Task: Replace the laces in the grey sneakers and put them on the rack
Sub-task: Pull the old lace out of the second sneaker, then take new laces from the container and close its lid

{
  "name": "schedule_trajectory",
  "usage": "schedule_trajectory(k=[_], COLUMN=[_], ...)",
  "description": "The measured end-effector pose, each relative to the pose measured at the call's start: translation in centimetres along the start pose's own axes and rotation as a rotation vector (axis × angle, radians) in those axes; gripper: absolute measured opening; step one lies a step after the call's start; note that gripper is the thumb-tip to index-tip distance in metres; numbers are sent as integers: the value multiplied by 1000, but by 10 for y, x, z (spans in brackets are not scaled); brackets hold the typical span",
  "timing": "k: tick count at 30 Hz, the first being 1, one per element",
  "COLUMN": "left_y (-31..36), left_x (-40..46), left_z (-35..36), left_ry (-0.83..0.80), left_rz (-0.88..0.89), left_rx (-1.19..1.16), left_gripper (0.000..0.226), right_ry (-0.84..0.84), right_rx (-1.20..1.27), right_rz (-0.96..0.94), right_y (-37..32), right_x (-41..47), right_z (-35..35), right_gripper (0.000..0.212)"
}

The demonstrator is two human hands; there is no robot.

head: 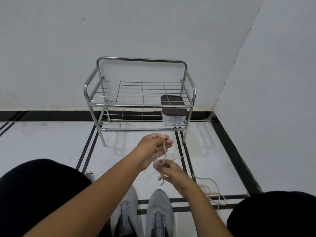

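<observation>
Grey sneakers, pair: left one (125, 212) and right one (159, 211), side by side on floor, toes pointing toward rack, tongues exposed, eyelets w/o laces.
Lace (163, 155), beige, flat: held up above the sneakers, stretched betw. both hands, short end dangling below.
Second lace (213, 192), beige: loose tangle on floor, right of pair.
Rack (140, 100), chrome wire, two tiers, against wall; no shoes on it.
</observation>
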State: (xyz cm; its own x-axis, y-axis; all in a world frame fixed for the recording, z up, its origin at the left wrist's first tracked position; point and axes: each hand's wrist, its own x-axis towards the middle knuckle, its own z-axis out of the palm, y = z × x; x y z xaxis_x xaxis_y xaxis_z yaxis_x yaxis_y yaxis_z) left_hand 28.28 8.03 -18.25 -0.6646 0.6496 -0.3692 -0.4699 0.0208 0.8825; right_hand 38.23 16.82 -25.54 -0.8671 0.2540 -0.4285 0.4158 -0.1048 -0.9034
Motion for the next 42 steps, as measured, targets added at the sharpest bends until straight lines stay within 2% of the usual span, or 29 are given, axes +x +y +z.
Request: schedule_trajectory(k=[2, 5, 6, 8, 10, 12, 15, 17, 19, 20, 21, 23, 25, 27, 28, 30, 32, 34, 36, 37, 38, 39, 40, 42], left_y=[1, 5, 4, -7, -29, -60, -102, -120, -131, -133, -139, -147, -157, -168, -175, -188, -201, -206, -204, -202, -196, -191, -186, -181], left_x=[3, 11, 16, 24, 27, 28, 24, 24, 23, 20, 18, 7, 1, -3, -4, -14, -21, -22, -19, -18, -16, -17, -15, -8], left_z=[-7, -33, -45, -63, -68, -61, -46, -45, -57, -64, -75, -92, -104, -109, -109, -107, -107, -110, -114, -114, -112, -111, -110, -111], left_ry=[40, 209, 294, 442, 459, 380, 233, 120, -21, -38, -66, -121, -175, -258, -258, -169, -99, -54, -55, -57, -42, -8, 43, 132], left_rz=[11, 0, -17, -112, -255, -414, -566, -590, -534, -512, -548, -745, -932, -1061, -1064, -1015, -901, -812, -804, -790, -750, -729, -704, -652], left_rx=[-172, -444, -511, -563, -447, -172, 204, 549, 1127, 1389, 1598, 1770, 1718, 1645, 1615, 1586, 1591, 1614, 1607, 1621, 1650, 1659, 1657, 1650], left_gripper=[17, 20, 23, 28, 31, 26, 12, 21, 29, 31, 33, 42, 62, 78, 85, 99, 95, 85, 91, 88, 80, 66, 54, 38], right_ry=[36, 87, 118, 214, 290, 358, 473, 596, 737, 786, 825, 887, 885, 811, 782, 770, 671, 329, -126, -308, -371, -352, -264, -29], right_rx=[-143, -113, -12, 412, 871, 1159, 1290, 1114, 731, 517, 332, 68, -95, -198, -263, -501, -664, -679, -651, -729, -876, -1005, -1060, -1014], right_rz=[-26, -8, 0, -1, -30, -72, 12, 198, 405, 476, 532, 572, 553, 527, 548, 582, 522, 560, 824, 943, 966, 909, 837, 720], right_y=[17, 31, 31, 26, 15, 12, 18, 30, 51, 58, 66, 71, 72, 81, 85, 104, 127, 137, 141, 144, 149, 154, 159, 162], right_x=[5, 7, 7, 10, 9, 13, 20, 26, 39, 45, 49, 52, 53, 55, 54, 52, 46, 33, 20, 13, 9, 5, 5, 11], right_z=[10, 3, -2, -15, -24, -30, -34, -40, -53, -60, -68, -86, -101, -114, -115, -102, -72, -36, -2, 9, 16, 20, 21, 14], right_gripper=[27, 22, 21, 24, 28, 30, 27, 21, 9, 8, 16, 32, 41, 59, 66, 66, 62, 69, 79, 74, 65, 56, 50, 39])
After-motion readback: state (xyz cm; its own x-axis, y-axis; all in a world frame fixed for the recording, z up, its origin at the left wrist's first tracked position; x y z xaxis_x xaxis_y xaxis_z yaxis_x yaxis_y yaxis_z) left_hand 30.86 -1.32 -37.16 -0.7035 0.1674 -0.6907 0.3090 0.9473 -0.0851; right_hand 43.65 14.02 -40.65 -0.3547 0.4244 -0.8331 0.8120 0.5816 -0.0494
